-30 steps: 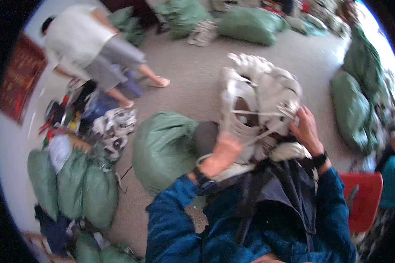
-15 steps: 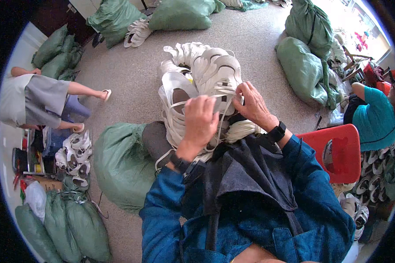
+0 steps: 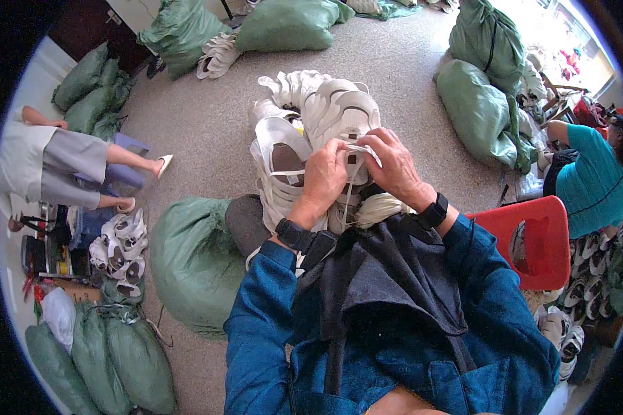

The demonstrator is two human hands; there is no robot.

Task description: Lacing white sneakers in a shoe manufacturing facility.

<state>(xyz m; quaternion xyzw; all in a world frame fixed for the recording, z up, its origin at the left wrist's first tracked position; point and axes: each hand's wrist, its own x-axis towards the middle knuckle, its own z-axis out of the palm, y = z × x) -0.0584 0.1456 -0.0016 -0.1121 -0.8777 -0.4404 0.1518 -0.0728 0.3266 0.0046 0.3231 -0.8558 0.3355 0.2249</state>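
In front of my lap stand white shoe uppers (image 3: 336,107), nested in a row that reaches away from me. Beside them on the left, another white upper (image 3: 299,149) shows a grey-brown lining. My left hand (image 3: 324,173) pinches a white shoelace (image 3: 353,181) at the nearest upper's lacing. Close to its right, my right hand (image 3: 396,166) has thumb and fingers closed on the same lacing; a short stretch of lace spans the two hands. Below my right hand rests a bundle of off-white laces (image 3: 382,209). The fingertips partly hide the eyelets.
A stuffed green sack (image 3: 190,266) lies by my left leg, and a red plastic stool (image 3: 543,242) stands at my right. More green sacks (image 3: 287,26) line the room. One person (image 3: 69,162) is at the left; another in teal (image 3: 592,180) sits at the right.
My left hand has moved right and closed on the lace, close to the right hand. My right hand's fingers have drawn in over the lacing. The person at the left has shifted slightly.
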